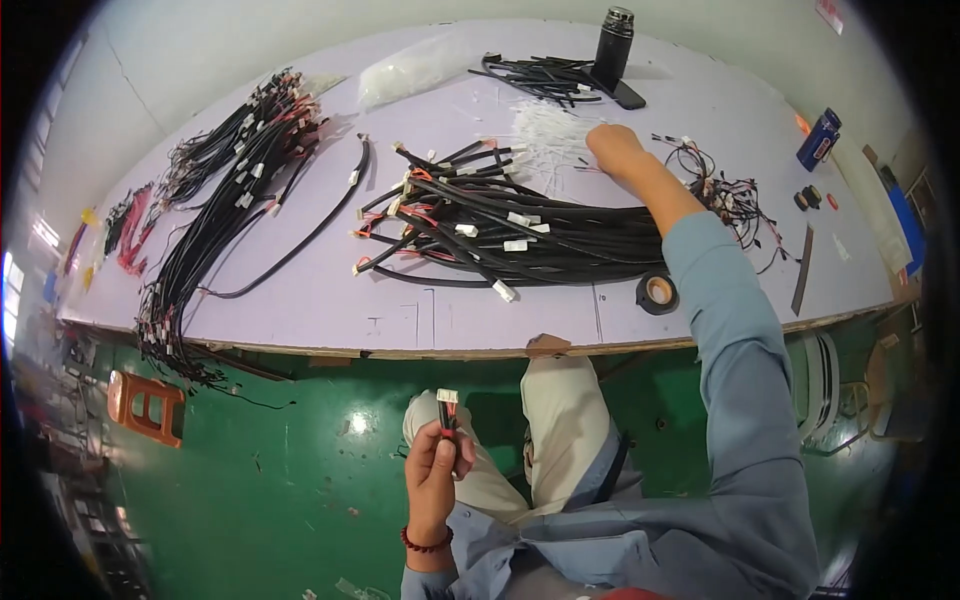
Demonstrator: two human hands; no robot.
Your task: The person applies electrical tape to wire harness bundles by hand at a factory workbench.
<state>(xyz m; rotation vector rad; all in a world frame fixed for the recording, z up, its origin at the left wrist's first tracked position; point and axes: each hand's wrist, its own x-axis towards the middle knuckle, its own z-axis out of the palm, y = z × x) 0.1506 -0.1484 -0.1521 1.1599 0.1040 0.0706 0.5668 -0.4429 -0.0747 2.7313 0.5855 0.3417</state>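
My left hand (430,478) is closed around a cable end (447,424) in front of my lap. A white multi-pin connector (447,396) with red and black wires sticks up from those fingers. Across the table, my right hand (613,150) is closed at the right edge of a pile of thin white strips, which look like cable ties (550,132). What its fingers hold, if anything, is hidden. Below that forearm lies a thick bundle of black sleeved cables (570,240) with white connectors and red wires at the left end.
Another cable bundle (215,250) hangs over the table's front edge at left, above an orange stool (147,408). Black tape (657,293) sits near the front edge. Farther back are a clear plastic bag (415,72), a black flask (612,50) and a blue can (820,138).
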